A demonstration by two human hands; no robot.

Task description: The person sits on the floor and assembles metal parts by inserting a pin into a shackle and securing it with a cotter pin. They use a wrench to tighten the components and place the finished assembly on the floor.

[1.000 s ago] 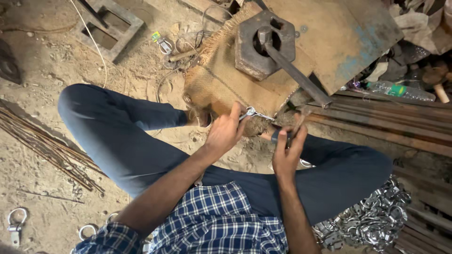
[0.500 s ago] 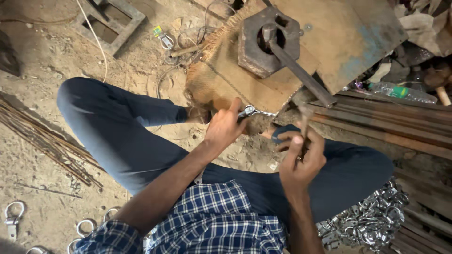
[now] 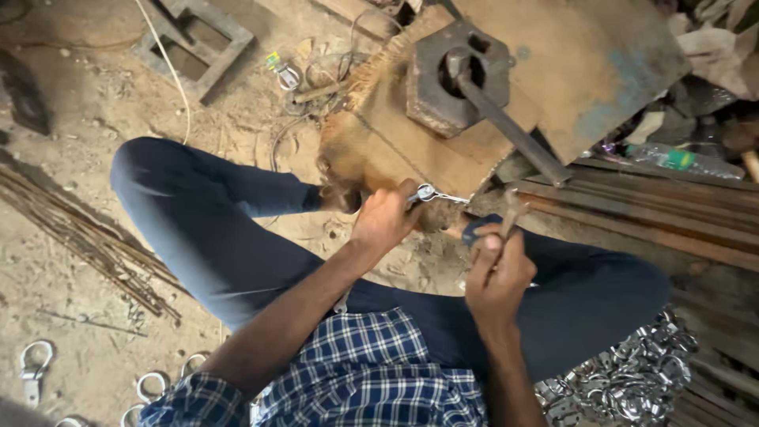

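Sitting on the dirt floor (image 3: 71,174) with both legs spread, you work at the near edge of the wooden block (image 3: 395,154). Your left hand (image 3: 385,221) is clenched around a small shiny metal clip (image 3: 427,192), which rests on the block edge with its thin end pointing to the right. Your right hand (image 3: 496,273) is closed tightly on a hammer (image 3: 512,212), raised just beside the clip and not touching it.

As I judge it, the work is somewhere in the middle. A large heap of shiny pieces (image 3: 632,379) lies by your right leg, and a few loose clips (image 3: 32,365) lie on the ground at your left side. I cannot tell which of them are finished. The clip in your hand looks not yet struck at this moment.

For moving, the room is narrow. The fingers of your left hand are very near to the place where the hammer can fall, so keep them back from the clip end. Above the block stands a heavy iron die (image 3: 451,79) with a long lever (image 3: 514,130), near over your right hand; a high swing could meet it. At the right lie rusty bars (image 3: 672,213), close to your right knee. At the left lies a bundle of thin rods (image 3: 79,237), well apart from your hands. The open space is mostly between your knees.
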